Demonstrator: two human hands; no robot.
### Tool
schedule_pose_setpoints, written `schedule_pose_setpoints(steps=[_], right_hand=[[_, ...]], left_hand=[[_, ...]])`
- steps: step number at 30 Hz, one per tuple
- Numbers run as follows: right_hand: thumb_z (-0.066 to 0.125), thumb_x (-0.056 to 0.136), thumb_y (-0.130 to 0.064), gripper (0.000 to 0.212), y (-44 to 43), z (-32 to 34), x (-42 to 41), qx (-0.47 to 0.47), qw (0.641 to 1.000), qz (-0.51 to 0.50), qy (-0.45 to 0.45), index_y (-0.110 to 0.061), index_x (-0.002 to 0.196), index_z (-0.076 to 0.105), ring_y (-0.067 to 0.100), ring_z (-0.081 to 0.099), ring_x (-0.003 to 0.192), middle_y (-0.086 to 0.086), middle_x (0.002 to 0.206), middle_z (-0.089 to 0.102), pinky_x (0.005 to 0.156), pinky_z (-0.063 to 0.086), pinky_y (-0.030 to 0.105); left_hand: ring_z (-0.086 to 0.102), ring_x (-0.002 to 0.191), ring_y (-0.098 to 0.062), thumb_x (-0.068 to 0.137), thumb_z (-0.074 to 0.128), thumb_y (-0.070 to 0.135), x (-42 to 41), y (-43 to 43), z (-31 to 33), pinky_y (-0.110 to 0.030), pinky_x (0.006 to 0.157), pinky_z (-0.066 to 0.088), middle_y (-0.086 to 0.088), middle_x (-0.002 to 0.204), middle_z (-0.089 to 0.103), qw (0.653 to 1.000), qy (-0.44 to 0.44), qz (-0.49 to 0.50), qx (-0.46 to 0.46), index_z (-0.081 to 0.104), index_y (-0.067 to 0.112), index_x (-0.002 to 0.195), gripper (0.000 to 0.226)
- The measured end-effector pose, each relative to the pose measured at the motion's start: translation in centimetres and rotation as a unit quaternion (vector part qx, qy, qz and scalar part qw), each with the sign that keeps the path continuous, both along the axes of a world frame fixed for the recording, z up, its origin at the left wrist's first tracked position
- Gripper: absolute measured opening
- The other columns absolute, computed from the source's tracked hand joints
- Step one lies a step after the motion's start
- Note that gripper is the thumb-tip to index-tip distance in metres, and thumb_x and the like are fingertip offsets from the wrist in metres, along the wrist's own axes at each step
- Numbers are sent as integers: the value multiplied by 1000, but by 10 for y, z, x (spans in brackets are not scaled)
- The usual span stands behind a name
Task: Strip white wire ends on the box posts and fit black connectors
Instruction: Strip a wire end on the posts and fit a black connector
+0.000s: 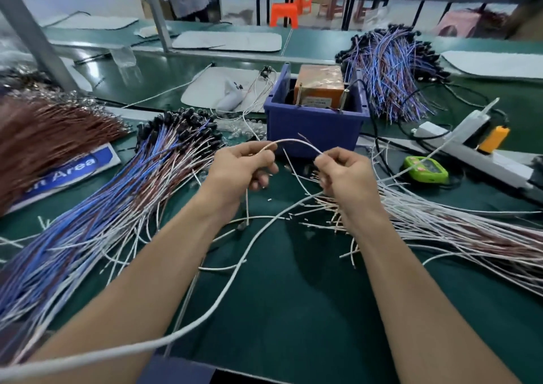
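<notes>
A thin white wire (295, 141) arches between my two hands just in front of the blue box (316, 123). My left hand (245, 167) pinches its left part, and a strand hangs down below that hand. My right hand (345, 175) pinches the right part, above a loose pile of white wires (440, 225). Two metal posts (343, 100) stand up inside the box beside an orange block (320, 85). A bundle of blue, brown and white wires with black connectors (182, 122) lies to the left.
Another wire bundle with black connectors (390, 72) lies behind the box on the right. A green device (426, 169), a white power strip (476, 151) and an orange plug (493, 138) sit at right. Brown wires (50, 131) cover a blue-and-white sign at left. A thick white cable (223, 292) crosses the green mat.
</notes>
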State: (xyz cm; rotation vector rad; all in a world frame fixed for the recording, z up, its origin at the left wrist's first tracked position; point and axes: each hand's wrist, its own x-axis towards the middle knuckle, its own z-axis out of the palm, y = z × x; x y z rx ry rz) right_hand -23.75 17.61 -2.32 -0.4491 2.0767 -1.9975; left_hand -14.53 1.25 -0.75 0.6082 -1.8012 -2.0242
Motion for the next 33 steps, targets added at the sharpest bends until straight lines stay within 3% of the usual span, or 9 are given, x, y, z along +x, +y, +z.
schedule_pose_setpoints(steps=[5,15,20,22,25,28,30,31,33], right_hand=[[63,94,-11,33,8,4,3,-15,1000,-12,-17,-20,65,74,11,40,46,-1,52,54,44,31,22],[58,100,-9,39,4,4,9,-26,998,16,-50,-14,63,72,12,38,43,5,54,56,39,27,19],[63,91,-15,21,2,5,9,13,999,-22,43,-19,74,76,23,64,61,6,69,73,65,53,43],[68,84,-24,14,4,5,12,33,993,-70,91,-29,78,79,20,74,74,0,75,77,78,61,46],[68,78,-33,12,10,8,16,15,983,-135,119,-37,78,79,19,75,80,-5,77,77,83,62,45],[63,82,-20,20,21,19,11,-106,973,-192,70,-28,72,78,18,71,78,0,77,77,82,61,43],[59,86,-17,19,30,26,14,-127,970,-194,79,-22,75,74,19,70,76,2,78,77,76,59,39],[58,88,-17,18,34,27,16,-80,968,-196,133,-21,79,72,19,68,75,0,79,76,74,58,39],[57,93,-19,15,37,26,24,80,927,-192,313,-23,86,70,16,62,79,-8,84,72,74,52,38]], left_hand=[[51,46,-8,99,60,3,26,-9,2,-13,41,37,-3,64,67,993,5,6,116,73,9,100,14],[39,36,-2,99,58,7,25,-26,-12,-11,36,25,2,59,60,982,27,-24,185,67,15,87,17],[37,40,-1,94,60,5,16,-14,-17,-12,40,23,3,59,58,975,54,-68,205,70,13,91,13],[39,42,-1,85,66,10,18,-11,-19,-11,41,25,2,60,58,973,57,-99,201,73,13,88,8],[43,44,-2,82,68,14,21,-9,-20,-10,40,29,0,60,60,975,61,-100,190,75,9,91,12],[47,46,-3,91,67,5,21,-4,-20,-12,42,31,0,60,62,991,57,-53,111,81,13,83,18],[56,53,-5,88,74,9,21,-5,-20,-17,51,43,5,65,70,997,60,10,-42,84,23,81,19],[63,58,-4,85,76,14,23,-5,-22,-18,57,48,9,68,74,985,66,46,-152,84,29,83,17],[69,70,2,82,75,25,27,-3,-23,-18,66,54,18,77,76,913,93,83,-388,83,32,85,12]])
